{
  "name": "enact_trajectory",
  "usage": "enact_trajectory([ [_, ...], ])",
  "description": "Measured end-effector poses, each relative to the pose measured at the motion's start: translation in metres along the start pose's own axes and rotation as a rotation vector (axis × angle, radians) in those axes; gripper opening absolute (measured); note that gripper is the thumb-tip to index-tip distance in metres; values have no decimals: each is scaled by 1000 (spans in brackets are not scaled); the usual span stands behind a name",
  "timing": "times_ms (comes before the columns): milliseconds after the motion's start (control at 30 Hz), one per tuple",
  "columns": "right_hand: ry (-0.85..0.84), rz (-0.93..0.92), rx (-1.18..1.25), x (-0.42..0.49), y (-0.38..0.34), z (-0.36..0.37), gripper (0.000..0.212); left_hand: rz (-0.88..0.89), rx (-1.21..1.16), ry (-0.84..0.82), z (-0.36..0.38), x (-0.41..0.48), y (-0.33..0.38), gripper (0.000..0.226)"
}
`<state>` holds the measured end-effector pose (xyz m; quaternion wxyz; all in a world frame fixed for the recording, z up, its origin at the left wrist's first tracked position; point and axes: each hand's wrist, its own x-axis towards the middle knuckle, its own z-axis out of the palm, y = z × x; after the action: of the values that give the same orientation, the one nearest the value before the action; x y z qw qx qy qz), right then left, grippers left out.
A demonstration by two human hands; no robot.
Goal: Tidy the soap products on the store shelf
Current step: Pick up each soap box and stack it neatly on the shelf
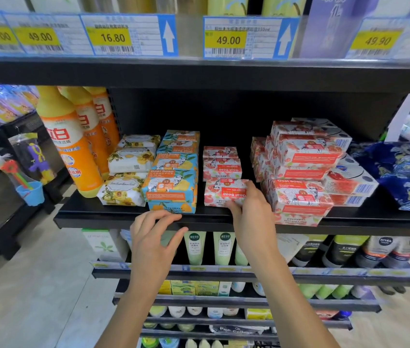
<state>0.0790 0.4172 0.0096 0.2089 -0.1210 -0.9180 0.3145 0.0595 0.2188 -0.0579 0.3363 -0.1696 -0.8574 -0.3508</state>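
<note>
The head view looks down on a black shelf (98,219) stocked with wrapped soaps. The right hand (251,214) pinches the front pink soap bar (220,194) at its right end, with the thumb low on the front face and the fingers curled over the top corner. That bar lies flat at the shelf's front lip, between the blue-and-yellow soap stack (171,187) on its left and the taller pink soap pile (299,197) on its right. Its long axis runs left to right along the shelf edge, and its "Goat Soap" label reads upside down. Two more pink bars (221,168) sit behind it in a row running toward the back. The bar extends up and to the left of the gripping palm, so its left end is free. The left hand (153,232) is just below and left of that end, near the shelf lip, its fingers loosely curved and holding nothing; whether the fingertips touch the lip cannot be told. If the bar needs turning or squaring to its row, the left hand is the nearer one to steady the free end.
</note>
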Motion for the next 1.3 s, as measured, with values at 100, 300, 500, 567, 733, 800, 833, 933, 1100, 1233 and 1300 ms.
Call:
enact_trajectory([
  [100,-16,31,-22,17,-2,6,63,-10,-7,-10,0,-1,1,25],
  [300,-22,53,26,32,-8,10,63,-14,-30,1,0,-1,-1,25],
  [500,20,-101,69,2,-30,-26,66,-29,-29,-6,0,-2,0,27],
  [567,50,-178,90,-6,-36,-50,60,-33,-13,-7,1,-2,0,27],
  [733,304,-288,-15,9,-15,-106,42,-74,21,-21,0,-3,4,31],
  [800,350,-246,-90,21,0,-127,50,-79,45,-31,0,-3,7,34],
  [833,331,-201,-110,27,7,-136,59,-78,62,-32,-1,-3,9,35],
  [933,188,-31,-89,45,24,-154,82,-105,73,-14,-2,-3,19,36],
  [1100,28,49,84,55,39,-159,62,10,-150,-151,2,4,62,36],
  [1233,12,48,146,59,45,-160,68,-39,-316,-346,9,20,102,52],
  [1300,31,43,185,60,46,-159,70,-71,-362,-427,14,31,117,63],
])
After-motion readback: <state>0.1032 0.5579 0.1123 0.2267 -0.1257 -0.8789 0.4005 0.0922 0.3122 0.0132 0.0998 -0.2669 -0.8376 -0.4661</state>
